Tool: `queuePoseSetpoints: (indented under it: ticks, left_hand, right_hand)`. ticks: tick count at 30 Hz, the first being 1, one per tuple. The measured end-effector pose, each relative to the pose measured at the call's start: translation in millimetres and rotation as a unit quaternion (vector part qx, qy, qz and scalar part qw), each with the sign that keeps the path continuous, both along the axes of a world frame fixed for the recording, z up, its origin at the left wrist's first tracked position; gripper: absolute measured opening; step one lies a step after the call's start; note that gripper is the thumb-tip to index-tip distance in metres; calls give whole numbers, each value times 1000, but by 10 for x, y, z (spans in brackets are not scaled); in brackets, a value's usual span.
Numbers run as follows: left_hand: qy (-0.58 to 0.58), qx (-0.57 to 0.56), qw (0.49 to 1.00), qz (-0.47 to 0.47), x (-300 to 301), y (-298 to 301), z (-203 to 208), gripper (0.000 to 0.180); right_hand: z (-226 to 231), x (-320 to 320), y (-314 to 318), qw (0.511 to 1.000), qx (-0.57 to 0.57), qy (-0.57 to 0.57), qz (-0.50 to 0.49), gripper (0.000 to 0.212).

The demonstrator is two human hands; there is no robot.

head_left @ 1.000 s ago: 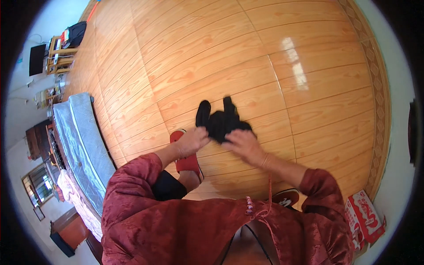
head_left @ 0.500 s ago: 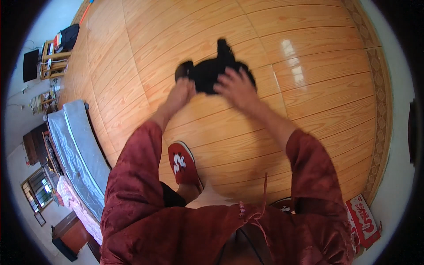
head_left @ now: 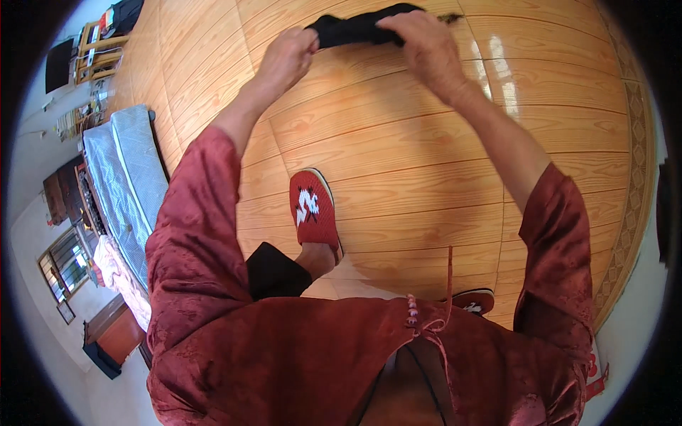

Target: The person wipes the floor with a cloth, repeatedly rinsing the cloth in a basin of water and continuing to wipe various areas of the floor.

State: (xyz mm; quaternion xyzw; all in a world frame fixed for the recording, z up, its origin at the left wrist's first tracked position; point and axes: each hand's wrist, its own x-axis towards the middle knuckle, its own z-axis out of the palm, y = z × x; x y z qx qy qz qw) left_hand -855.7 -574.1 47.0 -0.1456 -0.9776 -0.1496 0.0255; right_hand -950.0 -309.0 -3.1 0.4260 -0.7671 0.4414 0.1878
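A black cloth item (head_left: 359,30) stretches between my two hands, held out at the top of the view above the floor. Its exact kind does not show; it looks soft and dark. My left hand (head_left: 288,57) is closed round its left end. Pinched between thumb and fingers, the right part of the cloth is in my right hand (head_left: 430,53). A thin dark piece sticks out past the right hand. Both arms reach forward in dark red sleeves.
The floor (head_left: 383,192) is wood-patterned tile. My red slippers (head_left: 312,202) stand on it, one forward and one back. On the left are a bed with a blue mattress (head_left: 131,177) and a wooden cabinet (head_left: 114,330). A wall runs along the right.
Both hands have moved forward and up with the black cloth, which is now drawn out flatter and longer. My right hand has gone from spread fingers to a grip on it.
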Motion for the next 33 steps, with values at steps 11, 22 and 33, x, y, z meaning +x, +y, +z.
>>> queuePoseSetpoints:
  ticks: [11, 22, 33]
  left_hand:
    - [-332, 47, 929, 157, 2540, -123, -783, 28]
    - [-239, 22, 966, 90, 774, 342, -875, 27]
    - [-144, 60, 980, 121, -882, 1350, -864, 17]
  right_hand:
    - [-421, 2409, 293, 932, 246, -111, 242, 29]
    - [-830, 955, 669, 971, 197, -94, 95, 33]
    - [-332, -750, 1079, 988, 102, -116, -14, 34]
